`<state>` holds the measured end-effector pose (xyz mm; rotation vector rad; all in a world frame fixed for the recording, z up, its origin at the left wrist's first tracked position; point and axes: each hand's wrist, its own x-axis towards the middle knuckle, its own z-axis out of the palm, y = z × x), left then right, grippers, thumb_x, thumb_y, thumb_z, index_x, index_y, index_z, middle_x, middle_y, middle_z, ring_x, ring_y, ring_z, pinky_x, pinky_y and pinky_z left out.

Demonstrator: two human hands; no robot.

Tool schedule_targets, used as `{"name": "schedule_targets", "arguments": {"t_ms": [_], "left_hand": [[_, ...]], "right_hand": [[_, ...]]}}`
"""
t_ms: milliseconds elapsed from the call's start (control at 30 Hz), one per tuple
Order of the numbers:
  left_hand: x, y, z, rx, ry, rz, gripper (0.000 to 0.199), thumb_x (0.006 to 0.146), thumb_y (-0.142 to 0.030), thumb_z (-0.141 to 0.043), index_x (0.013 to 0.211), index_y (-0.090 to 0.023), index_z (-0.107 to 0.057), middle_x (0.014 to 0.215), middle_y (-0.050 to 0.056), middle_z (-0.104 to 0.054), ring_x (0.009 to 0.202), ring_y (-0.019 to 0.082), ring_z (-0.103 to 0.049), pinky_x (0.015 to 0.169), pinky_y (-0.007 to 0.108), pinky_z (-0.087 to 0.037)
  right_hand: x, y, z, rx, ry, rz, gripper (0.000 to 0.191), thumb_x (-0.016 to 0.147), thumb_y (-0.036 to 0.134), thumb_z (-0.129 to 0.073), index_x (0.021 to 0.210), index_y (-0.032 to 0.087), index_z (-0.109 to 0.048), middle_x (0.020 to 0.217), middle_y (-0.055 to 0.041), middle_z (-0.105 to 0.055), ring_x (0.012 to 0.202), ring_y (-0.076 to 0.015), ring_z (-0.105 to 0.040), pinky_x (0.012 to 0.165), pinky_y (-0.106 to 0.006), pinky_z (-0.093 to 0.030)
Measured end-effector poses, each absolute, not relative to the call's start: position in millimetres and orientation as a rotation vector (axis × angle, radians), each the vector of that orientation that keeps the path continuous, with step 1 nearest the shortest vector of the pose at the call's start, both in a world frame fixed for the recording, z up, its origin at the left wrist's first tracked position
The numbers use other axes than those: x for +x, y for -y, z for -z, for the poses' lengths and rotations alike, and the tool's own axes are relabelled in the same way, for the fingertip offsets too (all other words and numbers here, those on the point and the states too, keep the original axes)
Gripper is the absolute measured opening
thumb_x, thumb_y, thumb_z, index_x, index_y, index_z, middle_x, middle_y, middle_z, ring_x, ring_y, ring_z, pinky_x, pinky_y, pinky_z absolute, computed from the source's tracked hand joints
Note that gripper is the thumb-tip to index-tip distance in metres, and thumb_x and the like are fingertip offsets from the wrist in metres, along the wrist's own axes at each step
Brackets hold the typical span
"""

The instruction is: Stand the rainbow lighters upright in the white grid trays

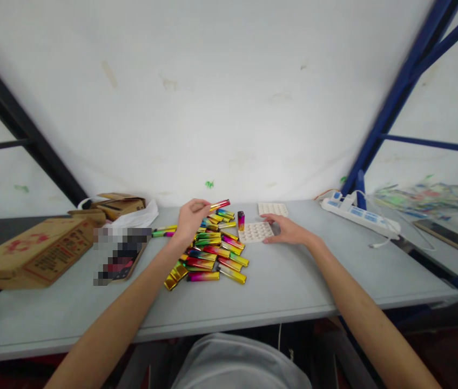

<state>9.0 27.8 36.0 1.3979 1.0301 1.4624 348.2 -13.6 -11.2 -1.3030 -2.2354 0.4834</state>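
Observation:
My left hand (192, 220) is closed in a pinch on one end of a red and gold lighter (220, 205), held above a pile of lighters. The pile (208, 251) is a heap of shiny lighters in yellow, red, pink, green and blue, lying on their sides. Beside it lies a white tray (256, 232) with rows of small holes. One purple and orange lighter (241, 221) stands upright at the tray's back left corner. My right hand (288, 229) grips the tray's right side, fingers at the back corner and thumb at the front one.
A second white holed tray (273, 209) lies by the wall. On the left are a cardboard box (34, 248), an opened carton (120, 205), a plastic bag (137, 215) and a partly blurred phone (126, 256). A power strip (361, 216) with cables lies right, near a blue frame (391, 108).

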Motion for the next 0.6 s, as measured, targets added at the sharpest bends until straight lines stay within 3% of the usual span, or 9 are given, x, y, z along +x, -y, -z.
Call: {"name": "schedule_targets", "arguments": {"t_ms": [100,200,433,600], "left_hand": [[8,-26,-36,0.877,-0.876,-1.454,0.014,0.078,-0.004,-0.076,0.08,-0.013,-0.066,0.084,0.006,-0.075,0.088,0.017,-0.075,0.094,0.032,-0.061],[14,-24,-32,0.728,-0.847,-1.444,0.019,0.083,0.004,-0.068,0.077,-0.014,-0.062,0.083,0.005,-0.073,0.09,0.015,-0.076,0.094,0.029,-0.062],[29,-10,-32,0.716,-0.65,-1.321,0.028,0.083,0.005,-0.067,0.101,-0.015,-0.061,0.111,0.011,-0.075,0.113,0.021,-0.074,0.103,0.036,-0.061],[32,3,-39,0.917,-0.633,-1.144,0.022,0.079,0.0,-0.066,0.093,-0.016,-0.066,0.1,0.008,-0.075,0.107,0.024,-0.075,0.111,0.043,-0.057]], "right_hand": [[348,14,11,-1.301,2.229,-0.491,0.084,0.073,0.045,-0.089,0.146,0.02,-0.054,0.137,-0.0167,-0.065,0.121,-0.0336,-0.064,0.11,-0.055,-0.047],[348,14,11,-1.306,2.23,-0.494,0.085,0.074,0.045,-0.089,0.146,0.018,-0.054,0.138,-0.018,-0.064,0.122,-0.034,-0.064,0.111,-0.055,-0.047],[350,13,13,-1.301,2.225,-0.484,0.085,0.072,0.047,-0.089,0.145,0.02,-0.055,0.137,-0.0169,-0.065,0.122,-0.0342,-0.064,0.111,-0.055,-0.047],[350,13,15,-1.285,2.217,-0.482,0.085,0.072,0.047,-0.089,0.145,0.02,-0.056,0.14,-0.0179,-0.064,0.123,-0.035,-0.064,0.111,-0.056,-0.047]]}}
